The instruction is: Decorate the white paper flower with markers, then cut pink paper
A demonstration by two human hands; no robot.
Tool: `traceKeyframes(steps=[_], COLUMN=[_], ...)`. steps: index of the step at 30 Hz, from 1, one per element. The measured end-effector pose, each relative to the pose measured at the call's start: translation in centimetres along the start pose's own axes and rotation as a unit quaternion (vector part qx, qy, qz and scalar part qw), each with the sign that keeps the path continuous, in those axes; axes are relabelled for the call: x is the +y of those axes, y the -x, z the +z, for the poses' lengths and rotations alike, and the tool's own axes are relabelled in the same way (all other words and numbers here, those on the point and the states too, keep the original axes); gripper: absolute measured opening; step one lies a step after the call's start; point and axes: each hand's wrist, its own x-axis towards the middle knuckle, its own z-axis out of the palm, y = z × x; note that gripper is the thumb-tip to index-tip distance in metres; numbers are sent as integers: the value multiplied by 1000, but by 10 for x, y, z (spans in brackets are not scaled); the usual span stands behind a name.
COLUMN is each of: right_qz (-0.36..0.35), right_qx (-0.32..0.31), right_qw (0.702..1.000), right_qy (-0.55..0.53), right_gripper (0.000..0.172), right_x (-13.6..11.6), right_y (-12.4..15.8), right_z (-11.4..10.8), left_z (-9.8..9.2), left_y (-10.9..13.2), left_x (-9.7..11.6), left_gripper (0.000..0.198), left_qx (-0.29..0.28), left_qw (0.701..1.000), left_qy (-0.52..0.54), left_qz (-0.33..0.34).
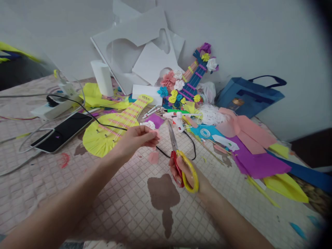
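My right hand (181, 171) is closed around the handles of a pair of scissors (192, 173), one loop red and the other yellow. The blades point up and away, and they look nearly together. Fingers and thumb of my left hand (141, 136) pinch a small piece of pink paper (155, 133), to the left of the blades and apart from them. Below that hand a pink paper scrap (153, 157) lies on the tiled-pattern tabletop. Behind my left hand is a yellow paper guitar (103, 135) with pink stripes and strings.
A white glue gun (176, 119) with a black cord lies beyond the scissors. A phone (63, 131) and power strip (55, 105) are left. Pink (256, 129) and purple paper (259, 162) lie right, before a blue bag (249, 97). A flower-covered blue guitar (193, 81) leans behind.
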Motion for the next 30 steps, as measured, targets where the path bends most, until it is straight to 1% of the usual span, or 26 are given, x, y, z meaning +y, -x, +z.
traceKeyframes(steps=[3,4,6,12,16,19,24,27,30], right_qz=[-25,-30,-36,-52,-67,-81,-63,-64,-68], right_qx=[45,65,98,130,141,152,128,140,147], right_qw=[998,997,994,988,983,979,984,982,981], right_qy=[27,36,44,70,101,113,103,110,111], right_gripper=[48,46,43,34,26,26,28,28,27], right_x=[-1,-2,-4,-13,-9,-6,-7,-7,-7], right_y=[-2,-2,-2,1,-3,-6,-5,-5,-6], right_z=[-2,-2,-2,3,1,-2,-2,-1,-1], left_z=[6,9,14,22,28,31,29,27,27], left_y=[3,4,6,10,14,15,13,12,13], left_x=[-4,-6,-10,-21,-27,-29,-29,-30,-31], left_gripper=[25,25,25,23,21,21,22,23,23], left_qx=[-112,-140,-165,-183,-204,-198,-177,-186,-182], left_qw=[990,984,978,970,965,967,971,970,970], left_qy=[-64,-77,-89,-122,-122,-121,-131,-127,-126], left_qz=[-58,-74,-90,-104,-113,-101,-91,-94,-97])
